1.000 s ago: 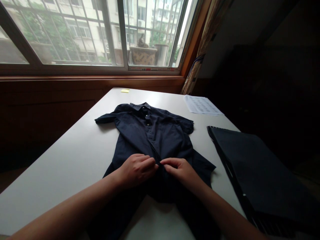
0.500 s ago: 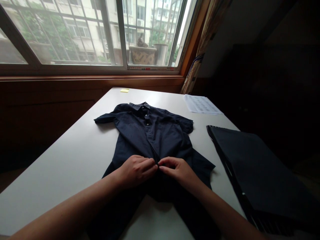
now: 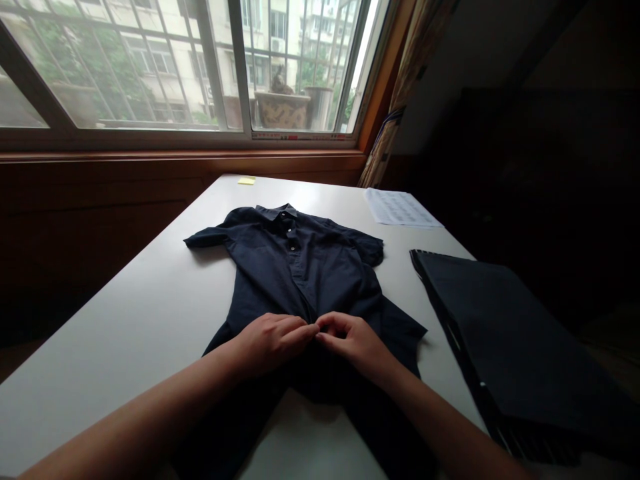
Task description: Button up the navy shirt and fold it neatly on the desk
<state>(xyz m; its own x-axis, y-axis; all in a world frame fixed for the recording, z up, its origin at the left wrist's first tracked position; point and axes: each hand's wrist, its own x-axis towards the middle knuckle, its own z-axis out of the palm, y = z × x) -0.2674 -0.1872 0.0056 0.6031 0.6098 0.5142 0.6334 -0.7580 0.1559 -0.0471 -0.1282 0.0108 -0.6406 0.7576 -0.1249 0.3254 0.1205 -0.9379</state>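
A dark navy short-sleeved shirt [image 3: 330, 267] lies face up, its collar toward the window and its lower front parting into two flaps near me. Pale buttons show below the collar. My left hand [image 3: 275, 339] is closed on the front edge of the shirt, low on the body. Fingertip to fingertip with it, my right hand [image 3: 353, 339] pinches the same front edge from the other side. The bit of cloth between the fingers is mostly hidden, and I cannot make out a button there.
The shirt rests on a white table [image 3: 125, 327]. On the right lies a large dark folder-like item [image 3: 515, 333] with a striped edge. Printed sheets [image 3: 400, 208] and a yellow sticky note [image 3: 247, 181] are at the far end, below a barred window [image 3: 165, 67].
The view has shifted very slightly. Both hands stay at the shirt's front edge, with the left fingers a little straighter and nearer the right fingertips.
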